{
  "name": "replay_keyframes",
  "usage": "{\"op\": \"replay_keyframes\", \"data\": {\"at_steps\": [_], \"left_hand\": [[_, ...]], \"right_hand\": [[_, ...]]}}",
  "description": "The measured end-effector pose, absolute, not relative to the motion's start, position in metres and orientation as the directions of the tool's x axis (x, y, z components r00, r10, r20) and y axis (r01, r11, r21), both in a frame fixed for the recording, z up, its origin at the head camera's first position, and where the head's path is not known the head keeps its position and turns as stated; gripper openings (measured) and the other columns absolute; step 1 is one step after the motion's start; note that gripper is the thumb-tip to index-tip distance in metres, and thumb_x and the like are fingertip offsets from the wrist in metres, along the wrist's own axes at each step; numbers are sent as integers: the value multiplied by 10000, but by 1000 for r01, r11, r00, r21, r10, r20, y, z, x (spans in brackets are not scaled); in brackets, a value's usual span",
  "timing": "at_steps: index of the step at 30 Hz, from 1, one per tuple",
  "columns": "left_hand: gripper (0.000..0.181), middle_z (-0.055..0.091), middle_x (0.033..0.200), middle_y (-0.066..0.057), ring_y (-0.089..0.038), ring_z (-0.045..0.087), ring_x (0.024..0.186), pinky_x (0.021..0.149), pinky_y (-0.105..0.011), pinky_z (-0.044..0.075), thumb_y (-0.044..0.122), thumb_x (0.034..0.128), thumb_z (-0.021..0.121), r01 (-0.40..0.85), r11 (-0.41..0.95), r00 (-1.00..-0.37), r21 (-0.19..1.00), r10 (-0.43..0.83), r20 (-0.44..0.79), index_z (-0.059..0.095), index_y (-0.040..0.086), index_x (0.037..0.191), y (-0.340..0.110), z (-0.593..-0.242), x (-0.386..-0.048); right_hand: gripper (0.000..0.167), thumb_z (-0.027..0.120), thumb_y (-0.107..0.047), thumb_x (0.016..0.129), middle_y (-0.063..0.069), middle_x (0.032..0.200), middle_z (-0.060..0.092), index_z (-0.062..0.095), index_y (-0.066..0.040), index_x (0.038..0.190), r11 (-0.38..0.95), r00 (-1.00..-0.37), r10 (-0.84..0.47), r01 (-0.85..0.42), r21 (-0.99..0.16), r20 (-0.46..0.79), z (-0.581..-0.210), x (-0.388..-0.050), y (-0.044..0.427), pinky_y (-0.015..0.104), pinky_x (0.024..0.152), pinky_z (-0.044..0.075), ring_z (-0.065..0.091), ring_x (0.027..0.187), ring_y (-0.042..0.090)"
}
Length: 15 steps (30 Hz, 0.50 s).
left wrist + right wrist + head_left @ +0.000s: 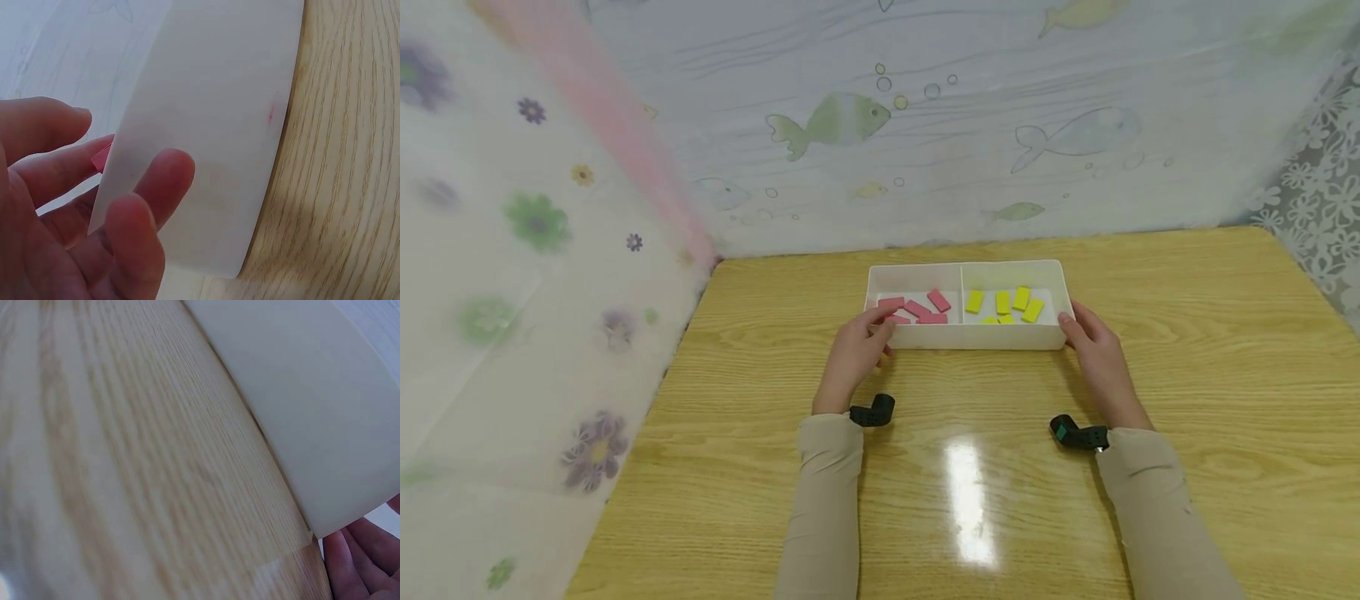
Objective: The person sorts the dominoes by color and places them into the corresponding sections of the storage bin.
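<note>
A white box (985, 337) with two compartments stands on the table. Several pink blocks (938, 301) lie in its left compartment, several yellow blocks (1003, 302) in the right one. My left hand (852, 354) is at the front left corner, its fingers loosely bent. In the left wrist view some fingers reach past the rim, one beside a pink block (102, 157). Two others are in front of the outer wall (212, 125), and the thumb looks apart from it. My right hand (1102, 362) grips the front right corner, thumb at the front, fingers along the side.
The wooden table (737, 467) ends at a wall sheet (955, 183) printed with fish, behind the box. A flowered sheet (512, 333) borders its left edge. Black wrist cameras (874, 411) sit at both sleeve cuffs. Light glares on the tabletop before the box.
</note>
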<state>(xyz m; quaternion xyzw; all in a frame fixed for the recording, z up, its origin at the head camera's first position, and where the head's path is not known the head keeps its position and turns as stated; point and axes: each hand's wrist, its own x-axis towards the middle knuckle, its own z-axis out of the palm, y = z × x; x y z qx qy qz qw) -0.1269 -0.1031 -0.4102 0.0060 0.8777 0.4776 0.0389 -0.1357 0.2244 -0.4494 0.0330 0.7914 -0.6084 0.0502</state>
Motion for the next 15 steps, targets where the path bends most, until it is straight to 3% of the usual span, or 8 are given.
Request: {"op": "replay_keyframes", "data": {"at_steps": [6,15], "left_hand": [[332,591,957,-55,-274,592,698,524,-353,475,398,911,462,-38,527,-996,849,47,-74,557,225,1178,-103,-410,-126],[241,591,918,-24,-271,590,700,535,-373,477,419,901,468,-71,525,-994,848,38,-106,536,278,1083,-103,-411,-127]], "right_hand": [[719,384,-577,862,63,1443,247,211,-173,1431,259,-993,-11,114,-959,-121,-449,-136,224,463,1010,245,376,1207,290],[696,379,-571,868,48,1445,242,214,-195,1430,260,-993,-14,111,-959,-118,-452,-137,225,470,1009,242,362,1219,283]]}}
